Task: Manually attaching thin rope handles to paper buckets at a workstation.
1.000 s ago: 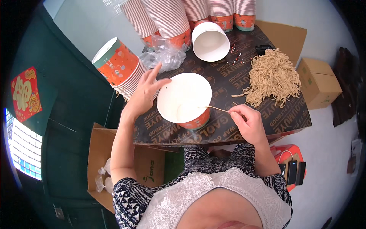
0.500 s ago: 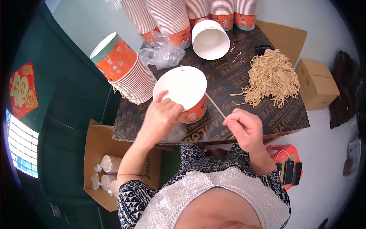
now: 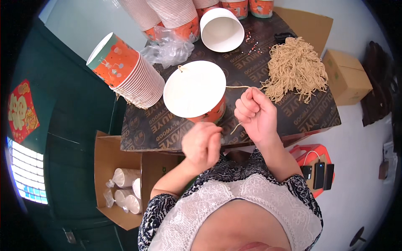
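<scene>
A white-lined paper bucket [image 3: 194, 90] with an orange patterned outside stands near the front of the table, its mouth tilted toward me. A short bit of beige cord shows at its far rim. From its right side a beige cord [image 3: 238, 86] runs to my right hand [image 3: 256, 113], whose fingers are closed round it; a loose tail hangs below. My left hand [image 3: 202, 144] is just in front of the bucket, fingers curled and slightly blurred. Whether anything is in them is hidden.
At left leans a stack of orange buckets [image 3: 127, 69] with cords along its side. A plastic bag [image 3: 169, 52], an empty bucket [image 3: 222, 31] on its side and scattered beads [image 3: 251, 44] lie farther back. A heap of beige cords [image 3: 297, 71] is at right. An open carton [image 3: 111, 152] stands below left.
My left hand has left the bucket's near rim and drawn back toward me. My right hand has risen, with the cord now running sideways to it. The view has shifted slightly.
</scene>
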